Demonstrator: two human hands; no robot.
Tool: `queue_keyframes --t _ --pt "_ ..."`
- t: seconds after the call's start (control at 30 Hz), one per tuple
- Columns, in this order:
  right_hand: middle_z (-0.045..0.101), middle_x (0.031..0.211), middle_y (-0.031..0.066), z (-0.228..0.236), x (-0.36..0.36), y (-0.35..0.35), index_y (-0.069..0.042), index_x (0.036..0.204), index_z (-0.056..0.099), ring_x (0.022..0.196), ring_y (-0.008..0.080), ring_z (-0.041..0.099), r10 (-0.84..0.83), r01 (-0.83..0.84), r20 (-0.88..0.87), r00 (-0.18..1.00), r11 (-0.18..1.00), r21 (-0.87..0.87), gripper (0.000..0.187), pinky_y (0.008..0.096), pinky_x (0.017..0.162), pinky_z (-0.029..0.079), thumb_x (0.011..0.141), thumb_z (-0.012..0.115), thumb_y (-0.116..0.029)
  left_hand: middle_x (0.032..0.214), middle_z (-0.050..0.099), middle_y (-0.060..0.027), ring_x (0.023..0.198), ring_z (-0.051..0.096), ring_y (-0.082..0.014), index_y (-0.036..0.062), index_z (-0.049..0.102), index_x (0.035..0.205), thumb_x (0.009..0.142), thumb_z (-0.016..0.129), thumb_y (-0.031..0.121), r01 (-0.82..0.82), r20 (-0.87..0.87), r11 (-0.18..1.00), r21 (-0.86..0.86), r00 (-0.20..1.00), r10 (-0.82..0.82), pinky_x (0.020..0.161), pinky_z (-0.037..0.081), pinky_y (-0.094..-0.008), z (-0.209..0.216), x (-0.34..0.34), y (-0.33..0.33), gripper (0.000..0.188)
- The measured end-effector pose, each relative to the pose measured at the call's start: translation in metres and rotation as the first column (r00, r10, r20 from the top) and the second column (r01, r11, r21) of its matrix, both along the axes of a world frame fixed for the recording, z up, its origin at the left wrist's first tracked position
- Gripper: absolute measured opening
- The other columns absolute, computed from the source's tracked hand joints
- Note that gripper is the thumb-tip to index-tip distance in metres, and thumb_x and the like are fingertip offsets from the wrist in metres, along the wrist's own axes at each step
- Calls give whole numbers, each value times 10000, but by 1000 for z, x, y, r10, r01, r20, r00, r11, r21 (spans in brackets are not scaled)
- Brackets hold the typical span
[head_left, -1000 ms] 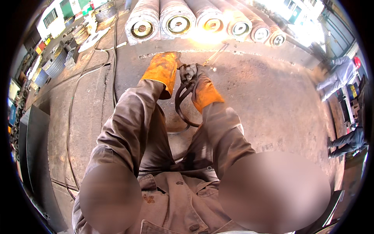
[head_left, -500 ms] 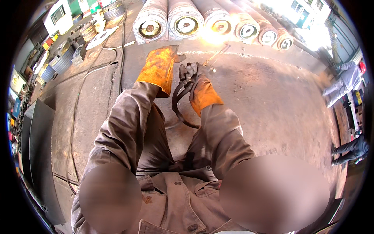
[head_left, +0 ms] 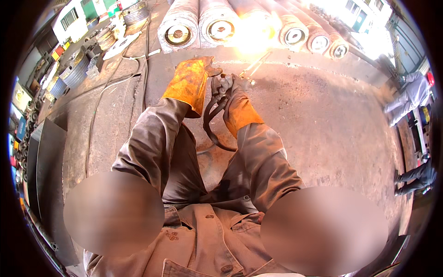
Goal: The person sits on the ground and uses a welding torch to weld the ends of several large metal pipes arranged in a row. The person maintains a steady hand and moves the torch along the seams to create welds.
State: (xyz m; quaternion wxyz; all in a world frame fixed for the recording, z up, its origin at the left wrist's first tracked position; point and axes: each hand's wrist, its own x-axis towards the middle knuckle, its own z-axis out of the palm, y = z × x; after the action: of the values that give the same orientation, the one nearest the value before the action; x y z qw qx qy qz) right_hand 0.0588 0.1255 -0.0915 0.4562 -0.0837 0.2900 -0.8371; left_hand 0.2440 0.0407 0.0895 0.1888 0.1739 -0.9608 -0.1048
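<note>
At the frame's upper centre, the gloved right hand [head_left: 237, 92] grips a metal torch [head_left: 224, 82]; the left hand [head_left: 203, 69] is beside it, its grip indeterminable. The torch appears rigid and moderately heavy, its hose [head_left: 206, 122] flexible; the valve body [head_left: 224, 88] affords the soundest hold.

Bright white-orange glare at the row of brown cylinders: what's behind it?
Behind the bright white-orange glare is the third brown metal cylinder from the left; its upper body shows. The glare covers most of its round end face, whose details cannot be made out.
</note>
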Motion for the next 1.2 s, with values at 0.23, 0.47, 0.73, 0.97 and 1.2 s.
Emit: queue_keyframes --t 0.23,0.47,0.73,0.97,1.2 --pt "304 772 -42 -32 -3 -12 -252 817 380 726 183 388 68 -24 83 994 895 -446 542 363 617 341 1230 563 -550 1517 805 -210 1423 756 -411 141 749 1604 1086 795 597 -36 -46 996 -86 998 32 1225 583 -522 -19 -17 -9 692" --pt "474 810 -31 35 30 3 -239 916 515 739 194 539 -139 115 146 980 980 164 403 367 601 425 1252 575 -452 1579 782 -193 1450 748 -390 134 712 1653 1097 771 660 -15 -13 995 96 1000 16 1231 587 -518 -31 -22 -23 767" --pt "568 792 -8 26 4 22 -187 953 585 717 220 613 -204 190 169 964 977 94 356 357 624 514 1258 583 -371 1677 731 -163 1548 690 -367 154 672 1705 1114 737 680 26 108 1000 -11 994 -25 1315 534 -496 -7 -28 0 794" --pt "472 690 44 49 24 28 -201 849 481 575 259 484 -209 220 312 927 975 1 425 427 949 652 1236 504 -374 1684 726 -160 1557 683 -366 161 669 1711 1110 737 692 13 117 1000 -13 993 -11 1321 529 -497 -20 -13 -24 805" --pt "485 758 59 56 -27 45 -142 882 462 620 267 502 -346 312 204 916 933 180 330 488 814 686 1197 543 -205 1691 722 -157 1566 676 -365 167 666 1716 1105 736 703 70 106 998 1 992 -69 1326 524 -499 -19 -39 -16 816"
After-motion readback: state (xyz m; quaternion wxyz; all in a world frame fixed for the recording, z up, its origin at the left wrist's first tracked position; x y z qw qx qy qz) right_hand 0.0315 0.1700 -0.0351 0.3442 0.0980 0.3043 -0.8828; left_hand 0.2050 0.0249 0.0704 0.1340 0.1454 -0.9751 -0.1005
